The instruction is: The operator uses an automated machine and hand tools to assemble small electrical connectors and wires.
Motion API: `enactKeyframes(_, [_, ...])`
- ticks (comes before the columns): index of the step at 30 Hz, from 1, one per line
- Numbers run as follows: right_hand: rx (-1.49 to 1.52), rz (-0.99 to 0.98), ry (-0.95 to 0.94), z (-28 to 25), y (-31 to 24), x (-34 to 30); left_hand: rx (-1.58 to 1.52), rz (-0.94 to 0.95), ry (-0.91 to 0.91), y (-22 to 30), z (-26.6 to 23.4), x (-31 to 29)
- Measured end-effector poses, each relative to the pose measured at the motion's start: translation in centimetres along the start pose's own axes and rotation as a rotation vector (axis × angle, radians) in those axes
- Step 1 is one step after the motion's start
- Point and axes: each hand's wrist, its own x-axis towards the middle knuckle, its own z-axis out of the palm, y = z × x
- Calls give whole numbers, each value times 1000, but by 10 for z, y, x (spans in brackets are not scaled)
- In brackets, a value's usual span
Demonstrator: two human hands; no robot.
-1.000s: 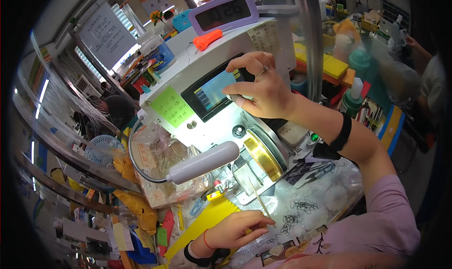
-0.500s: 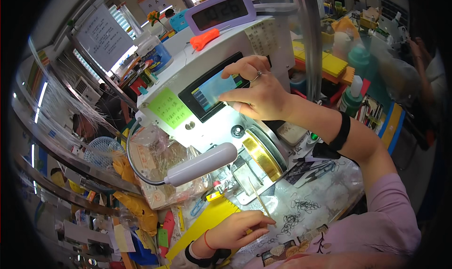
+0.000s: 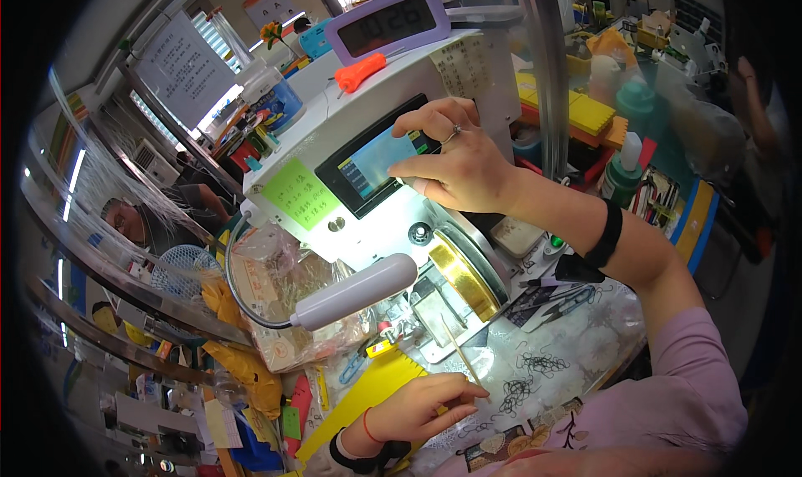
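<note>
My right hand (image 3: 455, 164), a ring on one finger, reaches over the small touch screen (image 3: 376, 164) on the white machine (image 3: 326, 118). Its fingers are bent and spread apart, with the thumb side at the lower part of the screen and nothing held. My left hand (image 3: 422, 408) lies low over the work surface, fingers loosely stretched and thumb apart. The lower end of a thin stick-like tool (image 3: 459, 353) meets its fingertips; its upper end lies on a small metal plate (image 3: 433, 317) beside a gold-coloured wheel (image 3: 462, 281). I see no grip on that tool.
A white lamp (image 3: 357, 291) on a bent arm hangs before the machine. Black thread-like tangles (image 3: 518, 393) lie right of my left hand, snips (image 3: 568, 301) behind them. A purple clock (image 3: 388, 24) and an orange-handled tool (image 3: 359, 73) sit on top. Metal posts (image 3: 547, 84) flank the machine.
Both my hands keep their places. At the far left a person in the background has lifted their head, and a person's arm at the far right has shifted. The view has moved very slightly.
</note>
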Motion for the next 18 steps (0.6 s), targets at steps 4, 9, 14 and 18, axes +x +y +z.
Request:
enactKeyframes(4, [-26, 31, 15, -8, 5, -5, 12, 6, 2, 2, 1, 0])
enactKeyframes(9, [-42, 58, -17, -14, 12, -13, 10, 4, 3, 2, -1, 0])
enactKeyframes(14, [-61, 31, 5, -12, 10, -12, 1, -1, -3, 4, 1, -1])
enactKeyframes(18, [-40, 74, 11, -29, 2, -7, 14, 16, 2, 5, 5, -2])
